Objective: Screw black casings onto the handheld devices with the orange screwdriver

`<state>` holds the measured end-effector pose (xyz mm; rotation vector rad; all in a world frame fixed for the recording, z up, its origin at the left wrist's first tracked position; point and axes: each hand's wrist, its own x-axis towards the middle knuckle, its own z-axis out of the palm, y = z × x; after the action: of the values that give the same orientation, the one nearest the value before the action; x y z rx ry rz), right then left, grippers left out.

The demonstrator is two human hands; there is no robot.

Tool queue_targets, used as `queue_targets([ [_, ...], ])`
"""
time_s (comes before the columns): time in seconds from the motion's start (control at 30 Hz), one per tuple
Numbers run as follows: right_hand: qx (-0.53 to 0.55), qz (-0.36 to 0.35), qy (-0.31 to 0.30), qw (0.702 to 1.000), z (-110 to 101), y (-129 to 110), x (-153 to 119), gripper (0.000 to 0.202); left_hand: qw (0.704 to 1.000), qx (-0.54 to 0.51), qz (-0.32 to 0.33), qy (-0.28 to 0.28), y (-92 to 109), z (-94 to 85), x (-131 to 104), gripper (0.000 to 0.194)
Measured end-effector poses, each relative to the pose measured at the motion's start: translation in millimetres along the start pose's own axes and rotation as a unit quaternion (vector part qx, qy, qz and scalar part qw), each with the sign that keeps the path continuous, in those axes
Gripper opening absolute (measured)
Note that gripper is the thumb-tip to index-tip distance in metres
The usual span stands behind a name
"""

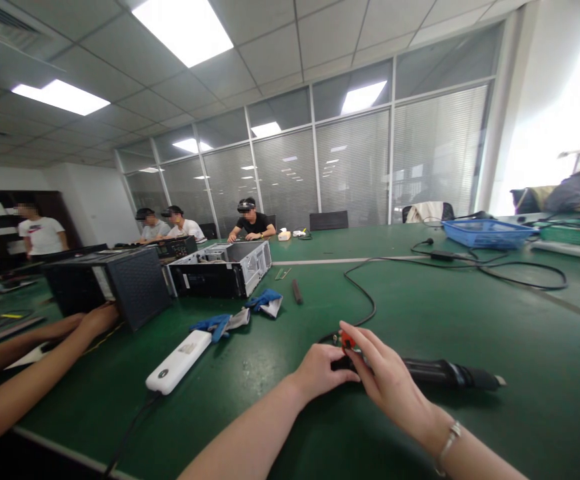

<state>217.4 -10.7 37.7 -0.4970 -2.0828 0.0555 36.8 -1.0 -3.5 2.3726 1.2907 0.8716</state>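
My left hand [317, 370] is closed around a small dark piece, mostly hidden by my fingers. Across from it, my right hand [387, 377], with a bracelet at the wrist, has its fingertips closed on a small red part [347, 341] at the top of that piece. Whether the red part and the dark piece are one object I cannot tell. Just beyond my right hand, a black pen-shaped electric screwdriver [450, 375] lies on the green table [270, 427], its tip pointing right. A black cable [373, 300] runs away behind my hands.
To the left are a white block with a cord [180, 363], blue-grey gloves [227, 325], a dark bar [297, 291] and an open computer case [220, 270]. A co-worker's arms [70, 340] reach into a black case [140, 283]. A blue basket [487, 233] stands back right.
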Motion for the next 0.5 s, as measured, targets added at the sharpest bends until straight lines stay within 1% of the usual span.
queue_targets([
  [0.13, -0.019, -0.001, 0.005, 1.000, 0.9, -1.2, -0.8, 0.047, 1.000, 0.009, 0.000, 0.001, -1.4, 1.2, -0.4, 0.018],
  [0.23, -0.038, 0.010, 0.016, 0.999, 1.6, 1.3, -1.9, 0.043, 1.000, -0.001, 0.010, 0.003, -3.2, 3.0, -0.3, 0.021],
  [0.37, -0.007, 0.006, -0.004, 1.000, 1.1, 1.5, -2.0, 0.046, 1.000, 0.008, 0.011, 0.011, -5.2, 4.8, 0.2, 0.027],
  [0.5, 0.000, 0.003, -0.020, 1.000, 2.5, 0.2, -3.2, 0.050, 1.000, 0.013, 0.016, 0.019, -4.0, 4.2, -0.2, 0.018],
])
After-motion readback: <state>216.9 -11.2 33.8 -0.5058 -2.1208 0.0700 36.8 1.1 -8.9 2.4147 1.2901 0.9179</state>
